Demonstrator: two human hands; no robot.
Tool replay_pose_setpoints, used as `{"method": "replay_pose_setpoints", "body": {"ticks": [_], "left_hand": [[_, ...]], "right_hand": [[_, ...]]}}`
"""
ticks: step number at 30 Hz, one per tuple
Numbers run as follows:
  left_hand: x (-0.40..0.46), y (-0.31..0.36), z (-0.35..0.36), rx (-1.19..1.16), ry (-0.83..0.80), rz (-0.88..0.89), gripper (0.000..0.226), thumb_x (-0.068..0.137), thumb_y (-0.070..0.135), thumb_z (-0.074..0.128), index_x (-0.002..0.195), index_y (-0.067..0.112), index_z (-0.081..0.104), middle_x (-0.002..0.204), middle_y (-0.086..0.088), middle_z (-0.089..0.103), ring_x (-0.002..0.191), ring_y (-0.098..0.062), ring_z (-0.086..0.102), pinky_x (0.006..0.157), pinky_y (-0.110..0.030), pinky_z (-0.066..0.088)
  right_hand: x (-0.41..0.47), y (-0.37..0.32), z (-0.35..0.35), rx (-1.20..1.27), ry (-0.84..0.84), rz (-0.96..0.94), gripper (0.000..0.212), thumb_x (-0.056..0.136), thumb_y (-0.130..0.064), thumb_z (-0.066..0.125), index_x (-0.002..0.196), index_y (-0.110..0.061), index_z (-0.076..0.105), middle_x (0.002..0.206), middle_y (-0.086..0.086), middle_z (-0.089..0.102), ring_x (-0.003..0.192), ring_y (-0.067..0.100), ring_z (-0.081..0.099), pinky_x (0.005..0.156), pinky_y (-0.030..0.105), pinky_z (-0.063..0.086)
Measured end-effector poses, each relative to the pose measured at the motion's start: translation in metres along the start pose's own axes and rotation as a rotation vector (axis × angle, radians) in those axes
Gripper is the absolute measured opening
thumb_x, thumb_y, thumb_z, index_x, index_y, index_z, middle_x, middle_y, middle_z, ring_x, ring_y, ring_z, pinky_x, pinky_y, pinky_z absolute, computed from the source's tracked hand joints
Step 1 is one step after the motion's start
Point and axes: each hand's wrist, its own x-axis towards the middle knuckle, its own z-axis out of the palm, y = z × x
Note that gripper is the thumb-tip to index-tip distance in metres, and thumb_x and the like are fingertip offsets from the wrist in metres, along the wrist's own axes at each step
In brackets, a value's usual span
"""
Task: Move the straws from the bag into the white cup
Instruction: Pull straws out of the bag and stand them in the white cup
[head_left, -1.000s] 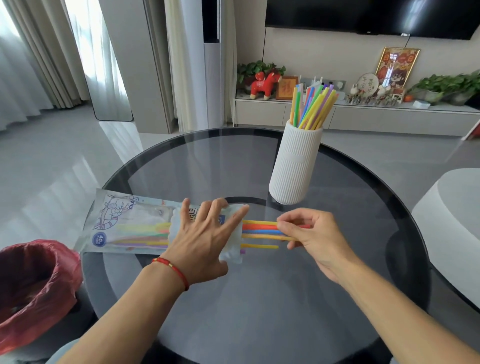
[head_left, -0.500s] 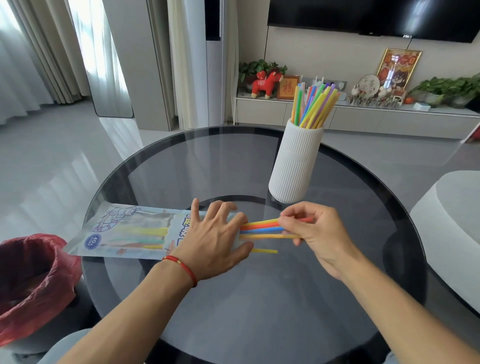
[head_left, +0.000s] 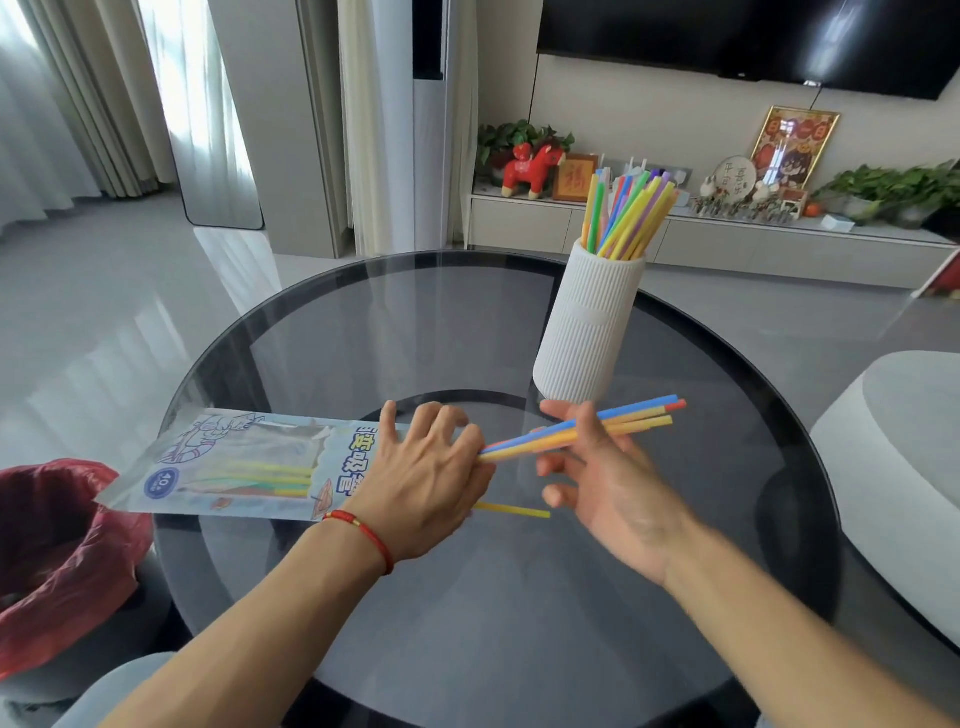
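Note:
A printed straw bag (head_left: 234, 462) lies flat on the round glass table (head_left: 467, 623), its mouth to the right, with a few straws (head_left: 270, 480) still inside. My left hand (head_left: 426, 478) presses down on the bag's open end, fingers curled over it. My right hand (head_left: 602, 467) pinches a small bundle of blue, yellow and red straws (head_left: 634, 415), drawn out to the right and tilted upward. One yellow straw (head_left: 514, 512) sticks out of the bag, lying on the glass. The ribbed white cup (head_left: 587, 332) stands just behind my right hand, holding several coloured straws (head_left: 628, 213).
A bin lined with a red plastic bag (head_left: 57, 545) sits low at the left table edge. A grey upholstered seat (head_left: 893, 441) is close on the right. A low cabinet (head_left: 727, 244) with ornaments and plants runs along the far wall.
My right hand has pulled the straw bundle further out of the bag, to the right and upward. The bag has slid slightly left under my left hand.

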Motion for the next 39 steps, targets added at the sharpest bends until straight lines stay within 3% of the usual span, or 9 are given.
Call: {"method": "replay_pose_setpoints", "body": {"ticks": [7, 11, 17, 22, 26, 30, 32, 36, 39], "left_hand": [[-0.002, 0.007, 0.002, -0.022, -0.001, 0.022, 0.037, 0.097, 0.047, 0.026, 0.110, 0.021, 0.050, 0.130, 0.001, 0.049, 0.119, -0.024, 0.046, 0.109, -0.063, 0.027], [-0.001, -0.001, 0.009, -0.044, -0.041, -0.013, 0.032, 0.092, 0.047, 0.040, 0.113, 0.025, 0.050, 0.132, 0.002, 0.044, 0.120, -0.022, 0.042, 0.110, -0.058, 0.025], [0.000, -0.001, 0.017, -0.097, -0.076, -0.021, 0.023, 0.093, 0.047, 0.045, 0.106, 0.030, 0.054, 0.135, 0.000, 0.043, 0.127, -0.024, 0.039, 0.112, -0.062, 0.023], [0.000, 0.000, 0.019, -0.135, -0.054, 0.000, 0.023, 0.094, 0.049, 0.045, 0.099, 0.030, 0.057, 0.134, -0.002, 0.046, 0.126, -0.026, 0.041, 0.111, -0.065, 0.023], [0.000, 0.001, 0.016, -0.159, -0.069, -0.011, 0.026, 0.095, 0.052, 0.043, 0.101, 0.030, 0.056, 0.136, -0.001, 0.044, 0.129, -0.025, 0.038, 0.114, -0.063, 0.020], [-0.001, 0.001, 0.015, -0.156, -0.089, -0.015, 0.028, 0.095, 0.052, 0.041, 0.109, 0.032, 0.054, 0.139, 0.000, 0.041, 0.132, -0.023, 0.033, 0.115, -0.062, 0.017], [-0.001, 0.000, 0.015, -0.163, -0.092, -0.014, 0.029, 0.095, 0.053, 0.040, 0.112, 0.033, 0.054, 0.139, 0.000, 0.040, 0.133, -0.023, 0.032, 0.115, -0.062, 0.016], [0.001, 0.000, 0.015, -0.156, -0.101, -0.012, 0.031, 0.095, 0.054, 0.040, 0.115, 0.034, 0.054, 0.140, 0.000, 0.040, 0.134, -0.023, 0.031, 0.114, -0.064, 0.018], [0.001, 0.000, 0.016, -0.156, -0.110, -0.011, 0.032, 0.095, 0.054, 0.040, 0.116, 0.034, 0.053, 0.140, 0.000, 0.039, 0.134, -0.023, 0.030, 0.114, -0.064, 0.017]], "right_hand": [[0.010, 0.025, 0.022, -0.247, 0.231, -0.178, 0.021, 0.097, -0.018, 0.074, 0.086, 0.001, 0.075, 0.068, 0.013, 0.065, 0.050, 0.017, 0.053, 0.047, 0.023, 0.046], [0.016, -0.005, -0.008, -0.243, 0.414, -0.261, 0.026, 0.096, -0.006, 0.066, 0.071, -0.005, 0.072, 0.058, 0.012, 0.060, 0.041, 0.016, 0.045, 0.036, 0.022, 0.034], [0.006, -0.041, -0.048, -0.299, 0.557, -0.328, 0.034, 0.100, -0.012, 0.064, 0.067, -0.013, 0.071, 0.075, 0.018, 0.065, 0.042, 0.014, 0.047, 0.035, 0.022, 0.032], [-0.001, -0.091, -0.047, -0.716, 0.603, -0.530, 0.027, 0.092, -0.028, 0.068, 0.068, -0.017, 0.076, 0.052, 0.006, 0.066, 0.040, 0.020, 0.055, 0.037, 0.025, 0.041], [0.013, -0.101, -0.028, -1.175, 0.577, -0.486, 0.027, 0.087, -0.036, 0.066, 0.071, -0.016, 0.074, 0.048, -0.001, 0.068, 0.039, 0.011, 0.062, 0.043, 0.022, 0.048], [0.022, -0.061, -0.024, -1.322, 0.496, -0.394, 0.035, 0.095, -0.029, 0.066, 0.076, -0.001, 0.070, 0.058, 0.013, 0.069, 0.056, 0.027, 0.070, 0.055, 0.040, 0.059], [0.023, -0.042, -0.031, -1.314, 0.475, -0.365, 0.037, 0.097, -0.029, 0.065, 0.075, 0.001, 0.070, 0.053, 0.008, 0.067, 0.051, 0.020, 0.067, 0.053, 0.044, 0.059], [0.023, -0.036, -0.040, -1.173, 0.532, -0.419, 0.023, 0.094, -0.028, 0.068, 0.074, -0.018, 0.071, 0.048, -0.015, 0.064, 0.042, 0.008, 0.061, 0.042, 0.022, 0.047], [0.023, -0.034, -0.041, -1.107, 0.529, -0.385, 0.023, 0.095, -0.028, 0.067, 0.076, -0.017, 0.071, 0.048, -0.011, 0.065, 0.034, 0.010, 0.059, 0.036, 0.016, 0.041]]}}
